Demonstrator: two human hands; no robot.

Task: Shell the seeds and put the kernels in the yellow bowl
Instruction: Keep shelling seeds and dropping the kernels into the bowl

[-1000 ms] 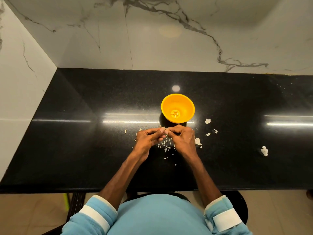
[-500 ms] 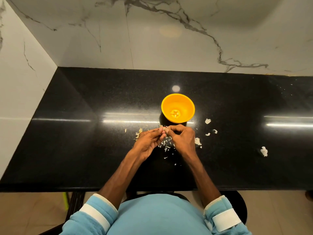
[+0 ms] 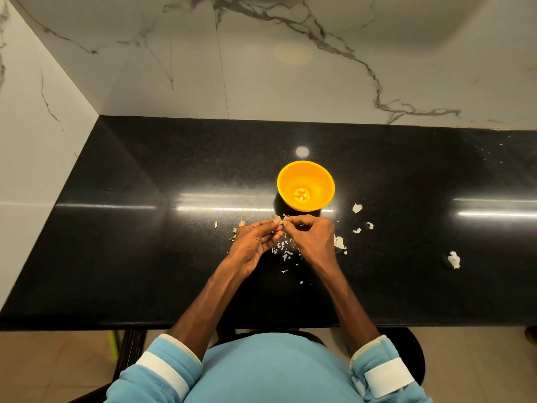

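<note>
The yellow bowl (image 3: 305, 184) stands upright on the black counter, with several pale kernels (image 3: 301, 195) lying at its bottom. Just in front of it my left hand (image 3: 255, 242) and my right hand (image 3: 315, 238) meet fingertip to fingertip and pinch one small pale seed (image 3: 279, 221) between them. Most of the seed is hidden by my fingers. Small shell fragments (image 3: 283, 248) lie scattered on the counter under and between my hands.
Larger pale shell pieces lie to the right of my hands (image 3: 357, 208) (image 3: 338, 242), and one farther right (image 3: 454, 259). A few bits lie left of my left hand (image 3: 241, 223). Marble walls close the counter (image 3: 145, 257) at the back and left. The counter's front edge runs just before my body.
My hands have stayed in place before the bowl. The fingers of my left hand have straightened a little while both hands keep working the seed.
</note>
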